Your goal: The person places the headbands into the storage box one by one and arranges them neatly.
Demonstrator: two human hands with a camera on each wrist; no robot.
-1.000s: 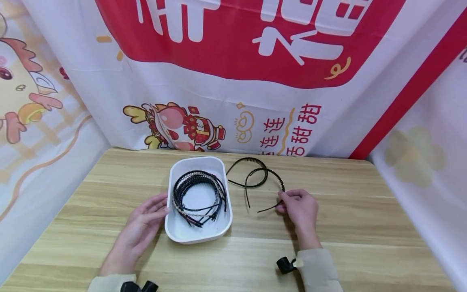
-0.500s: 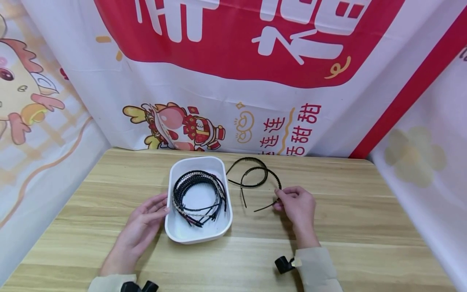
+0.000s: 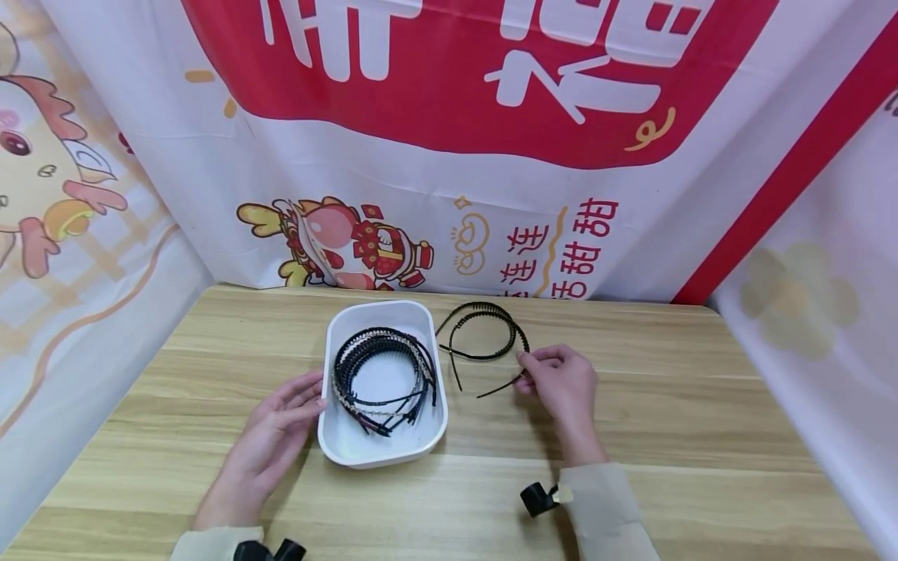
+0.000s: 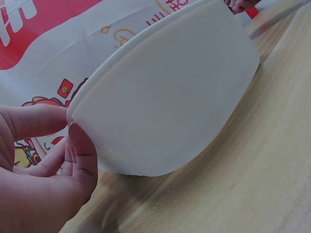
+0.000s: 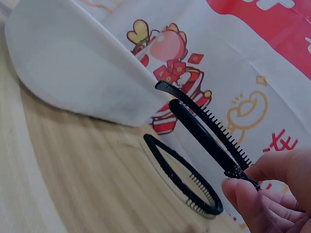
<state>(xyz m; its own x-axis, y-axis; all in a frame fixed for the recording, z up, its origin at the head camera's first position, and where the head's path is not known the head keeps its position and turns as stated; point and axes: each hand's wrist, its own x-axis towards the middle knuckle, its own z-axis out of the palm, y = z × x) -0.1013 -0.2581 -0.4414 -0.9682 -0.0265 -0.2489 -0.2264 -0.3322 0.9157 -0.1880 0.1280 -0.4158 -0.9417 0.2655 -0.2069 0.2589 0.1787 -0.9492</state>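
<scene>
My right hand [image 3: 561, 382] pinches a thin black toothed headband [image 3: 525, 335] between thumb and fingers. The right wrist view shows this headband [image 5: 209, 133] raised off the table. Behind and below it, another black headband [image 5: 182, 182] lies on the wood; from the head view the two overlap. A white tub [image 3: 382, 456] stands left of them, with a coiled stack of black headbands [image 3: 351, 366] inside, some with a pale pattern. My left hand [image 3: 277, 425] touches the tub's left side. In the left wrist view its fingertips and thumb [image 4: 82, 155] rest at the rim and outer wall.
The wooden table [image 3: 701, 421] ends at the back against a printed white and red cloth [image 3: 449, 179]. More printed cloth [image 3: 77, 234] hangs at the left side. The tub's right wall lies close to the loose headband.
My right hand has moved left and slightly away from me with its headband, which overlaps the lying headband more. My left hand and the tub have stayed put.
</scene>
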